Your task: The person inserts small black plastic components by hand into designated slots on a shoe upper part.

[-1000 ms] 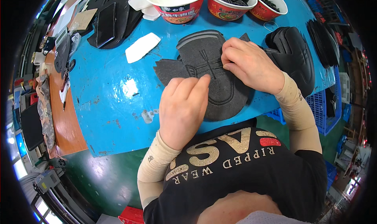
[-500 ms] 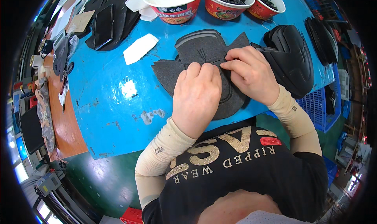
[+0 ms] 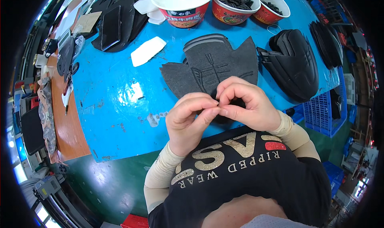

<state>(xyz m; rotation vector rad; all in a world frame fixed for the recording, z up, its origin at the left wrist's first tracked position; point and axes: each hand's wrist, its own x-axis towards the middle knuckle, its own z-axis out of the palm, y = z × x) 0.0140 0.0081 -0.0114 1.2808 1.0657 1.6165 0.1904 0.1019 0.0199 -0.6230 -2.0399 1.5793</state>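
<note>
My left hand (image 3: 188, 118) and my right hand (image 3: 247, 105) meet fingertip to fingertip above the near edge of the table. Thumb and forefinger of each are pinched together; whatever lies between them is too small to make out. Just beyond and partly under the hands lies a stack of dark grey, felt-like cut pieces (image 3: 208, 62) with pressed or stitched lines on the top one. My hands hide its near part. To its right rests a pile of black padded, moulded pieces (image 3: 294, 64).
Three paper bowls stand at the back: a large white-rimmed one (image 3: 183, 13), and two red ones (image 3: 234, 15) (image 3: 272, 12) with small black pieces. A white pad (image 3: 148, 51) and a phone (image 3: 111, 28) lie left. More black pieces (image 3: 326, 44) are stacked right, near a blue crate (image 3: 322, 114).
Both hands have come off the middle of the grey stack and drawn back toward my body. Their fingertips are now together, and the stack's marked lines are uncovered.
</note>
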